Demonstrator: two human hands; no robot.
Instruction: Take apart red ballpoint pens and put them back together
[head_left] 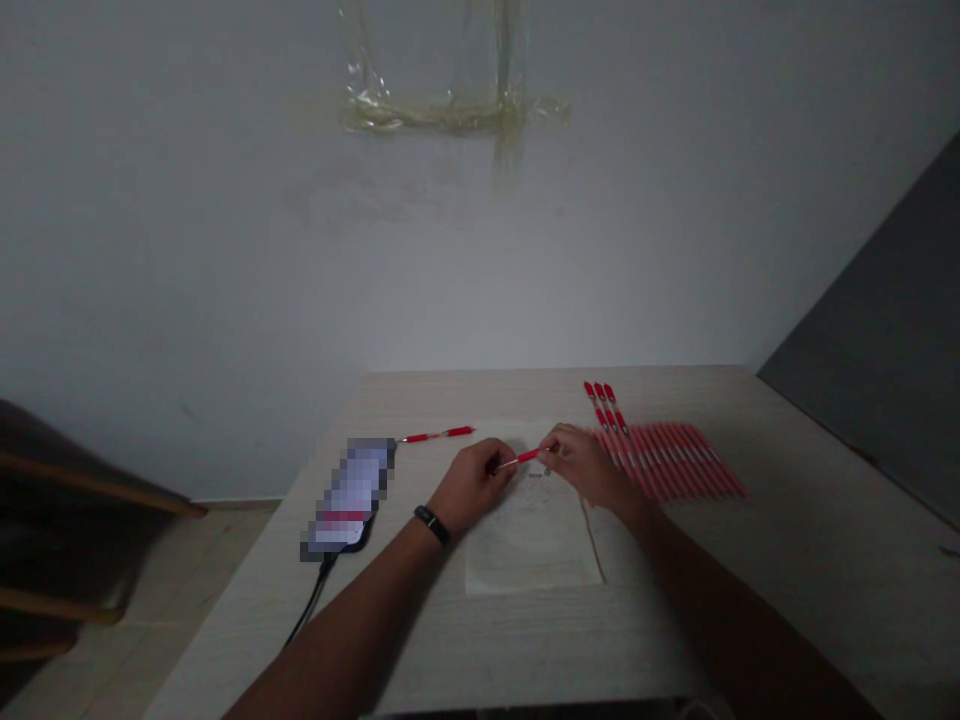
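Observation:
Between my two hands lies a red pen (528, 456), held level above a white sheet (532, 550). My left hand (474, 485) is closed on its thin, pale left end, and a dark band circles that wrist. My right hand (583, 465) pinches the red section from the other side. Fingers cover both ends of the pen, so whether it is whole cannot be made out. Another red pen (439, 435) rests beyond my left hand. Just past my right hand is a row of several pinkish-red pens (675, 460), side by side.
Three red pens (606, 405) lie at the back of the table (420, 640), against the row. A phone (349, 500) with a black cable (306, 610) sits at the left. Behind the table rises a pale wall (225, 250) with clear tape (450, 115). A dark panel (885, 330) stands at the right.

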